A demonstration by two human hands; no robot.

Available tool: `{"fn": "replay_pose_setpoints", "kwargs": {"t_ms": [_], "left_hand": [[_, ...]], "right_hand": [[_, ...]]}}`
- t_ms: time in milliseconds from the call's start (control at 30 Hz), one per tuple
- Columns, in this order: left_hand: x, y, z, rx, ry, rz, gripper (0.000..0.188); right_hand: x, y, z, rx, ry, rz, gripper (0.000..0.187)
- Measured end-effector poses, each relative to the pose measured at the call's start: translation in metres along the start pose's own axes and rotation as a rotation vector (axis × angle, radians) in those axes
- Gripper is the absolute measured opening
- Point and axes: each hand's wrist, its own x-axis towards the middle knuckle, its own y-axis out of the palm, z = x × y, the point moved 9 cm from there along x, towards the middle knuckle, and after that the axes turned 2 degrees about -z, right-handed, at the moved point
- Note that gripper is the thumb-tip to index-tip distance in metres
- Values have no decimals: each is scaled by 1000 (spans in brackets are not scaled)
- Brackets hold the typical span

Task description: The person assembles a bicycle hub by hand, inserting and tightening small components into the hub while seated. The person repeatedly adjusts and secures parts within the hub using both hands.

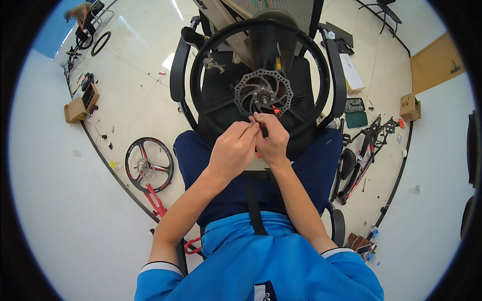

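A black spoked bicycle wheel (325, 75) lies on the seat of a black office chair (178, 80) in front of me. At its hub sits a silver brake disc (287, 93) with a vented rim. My left hand (232, 150) and my right hand (272, 139) meet just below the disc's near edge. Thumbs and fingertips are pinched together; whatever is between them is too small or hidden to tell. A small orange-red piece (275, 109) shows at the disc's lower right. Beyond the hub, a beige bicycle frame (221, 22) leans across the chair.
On the floor at left lie a three-spoke wheel (169, 159) and a red frame part (156, 203). To the right are a dark bicycle frame (369, 145), a green tool case (356, 119) and a cardboard box (410, 107). Another person (80, 14) is at the far left.
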Motion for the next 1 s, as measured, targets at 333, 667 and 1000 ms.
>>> {"fn": "replay_pose_setpoints", "kwargs": {"t_ms": [333, 667, 1000], "left_hand": [[5, 2, 3, -18, 56, -36, 21], [5, 2, 3, 16, 81, -20, 20], [20, -15, 15, -31, 27, -110, 23]], "right_hand": [[4, 0, -5, -10, 16, -15, 19], [6, 1, -4, -15, 11, -24, 19], [14, 2, -8, -56, 14, 18, 17]]}}
